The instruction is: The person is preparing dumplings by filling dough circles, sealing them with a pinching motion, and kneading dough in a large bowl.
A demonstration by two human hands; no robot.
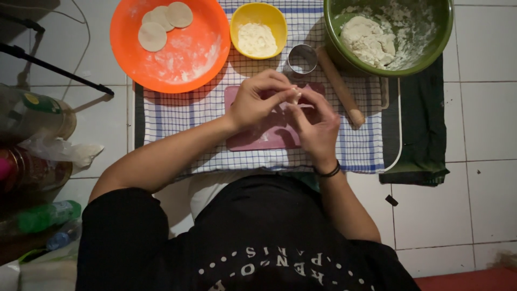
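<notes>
Pinching a small piece of dough (294, 96) between the fingertips of both hands, I hold it just above the pink cutting board (253, 137). My left hand (257, 102) is curled closed around the near side of the piece, thumb and forefinger pressed on it. My right hand (315, 126) meets it from the other side, fingers bent and gripping the same piece, a dark band on that wrist.

The board lies on a blue-and-white checked cloth (183, 110). Just beyond the board stands a round metal cutter (301, 59), and beside the cutter a wooden rolling pin (338, 86) lies at a slant, its far end against a green bowl (431, 51). A lump of dough (366, 40) sits in that bowl, with flour smeared on the walls. Beyond the board and towards my left is a yellow bowl (239, 24) holding a white filling; I cannot tell what it is. Further to the left of the board is an orange plate (129, 59), dusted with flour, with three flat dough rounds (161, 21) overlapping at its far edge.
</notes>
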